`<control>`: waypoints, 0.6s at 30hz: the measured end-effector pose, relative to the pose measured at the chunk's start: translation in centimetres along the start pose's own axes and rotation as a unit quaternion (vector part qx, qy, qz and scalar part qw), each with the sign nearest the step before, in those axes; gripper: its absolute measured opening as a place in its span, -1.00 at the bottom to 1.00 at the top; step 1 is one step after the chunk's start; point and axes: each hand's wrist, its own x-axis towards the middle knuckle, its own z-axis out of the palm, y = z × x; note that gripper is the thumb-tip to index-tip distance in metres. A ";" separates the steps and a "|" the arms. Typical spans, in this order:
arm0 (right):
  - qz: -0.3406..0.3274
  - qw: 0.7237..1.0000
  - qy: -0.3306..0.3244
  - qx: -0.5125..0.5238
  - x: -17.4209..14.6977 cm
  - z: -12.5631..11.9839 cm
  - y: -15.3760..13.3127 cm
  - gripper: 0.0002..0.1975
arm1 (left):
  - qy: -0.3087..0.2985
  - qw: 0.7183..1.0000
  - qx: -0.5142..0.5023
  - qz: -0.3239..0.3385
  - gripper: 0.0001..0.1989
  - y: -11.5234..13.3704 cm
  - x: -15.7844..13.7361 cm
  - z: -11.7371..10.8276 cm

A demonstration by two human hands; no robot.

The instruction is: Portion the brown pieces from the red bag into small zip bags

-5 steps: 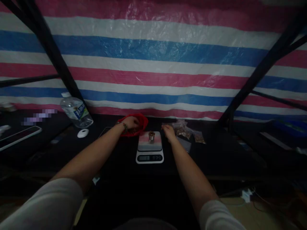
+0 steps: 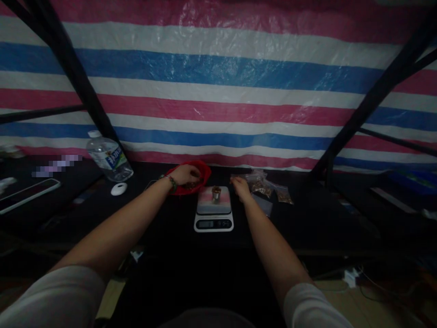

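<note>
My left hand (image 2: pixel 187 174), with a beaded bracelet at the wrist, is over a red bag (image 2: pixel 205 171) that holds small brownish pieces. Its fingers are curled together; what they pinch, if anything, is too small to name. A white digital scale (image 2: pixel 214 210) lies between my hands and bears a small metal cup (image 2: pixel 216 194) filled with brownish bits. To the right of the scale is my right hand (image 2: pixel 240 186), closed with thumb and fingers together, beside the small clear bags. I cannot make out anything between its fingers.
Small clear bags of brownish pieces (image 2: pixel 261 187) lie right of the scale, another bag (image 2: pixel 283 196) beyond them. A plastic bottle (image 2: pixel 111 157), a white mouse-like object (image 2: pixel 119 189) and a phone (image 2: pixel 30 196) are at the left. Dark metal posts (image 2: pixel 355 114) flank the striped sheet.
My left hand has moved slightly to the right and up out of the red bag's hollow. My right hand stays beside the scale.
</note>
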 end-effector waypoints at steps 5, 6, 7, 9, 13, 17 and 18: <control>-0.004 1.000 0.003 -0.001 0.0 0.0 0.0 -0.63 | -0.031 0.998 -0.006 0.054 -0.70 3.4 -2.6 1.9; -0.003 1.000 0.005 -0.002 -0.1 0.0 0.0 -0.63 | -0.034 0.998 0.004 0.050 -0.71 3.8 -2.9 2.6; -0.002 1.000 0.005 -0.002 -0.1 0.0 0.0 -0.62 | -0.038 0.998 0.015 0.051 -0.73 4.2 -3.1 3.2; 0.001 1.000 0.005 -0.003 -0.1 0.0 0.0 -0.61 | -0.044 0.997 0.038 0.050 -0.79 4.6 -3.2 4.3; 0.004 1.000 0.004 -0.003 -0.2 0.0 0.0 -0.61 | -0.045 0.997 0.055 0.042 -0.76 4.9 -3.0 5.2; 0.003 1.000 0.001 0.000 -0.2 0.0 -0.1 -0.61 | -0.043 0.997 0.041 0.046 -0.62 5.2 -3.1 5.2; 0.003 1.000 0.001 0.003 -0.2 0.0 -0.1 -0.61 | -0.041 0.997 0.035 0.048 -0.60 5.2 -3.2 5.2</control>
